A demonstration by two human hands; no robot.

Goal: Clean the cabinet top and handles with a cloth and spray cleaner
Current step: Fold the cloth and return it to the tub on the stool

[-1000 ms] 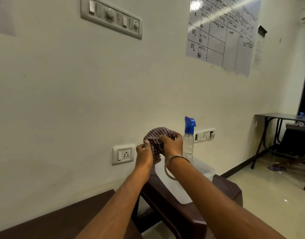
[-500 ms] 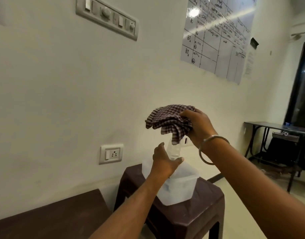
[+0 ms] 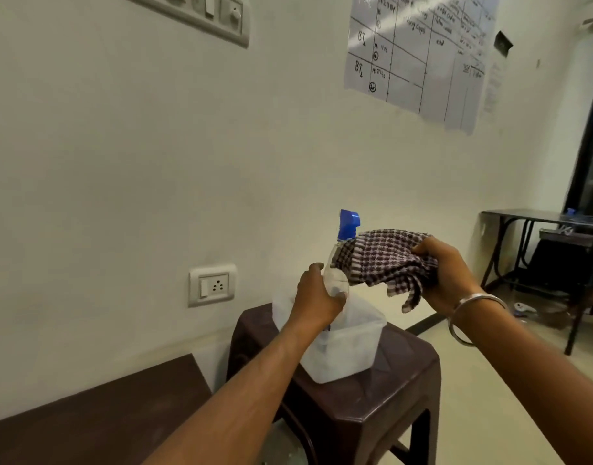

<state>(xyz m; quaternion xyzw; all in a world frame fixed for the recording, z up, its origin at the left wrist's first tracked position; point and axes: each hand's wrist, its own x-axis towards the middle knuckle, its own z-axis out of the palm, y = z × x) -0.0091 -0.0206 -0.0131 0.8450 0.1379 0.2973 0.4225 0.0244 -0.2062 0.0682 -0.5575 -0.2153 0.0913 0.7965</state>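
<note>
Hands mid-frame | left hand (image 3: 316, 297) wrapped round spray bottle (image 3: 338, 273) over tub (image 3: 352, 347) | right hand (image 3: 446, 276) bunching cloth (image 3: 385, 260) beside nozzle | risk: cloth snags nozzle, or bottle catches tub and tips it off stool (image 3: 402, 391)

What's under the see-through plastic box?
The plastic box sits on a dark brown stool. The stool's top shows around the box; the part right beneath is covered. The left hand grips a spray bottle just above it.
</note>
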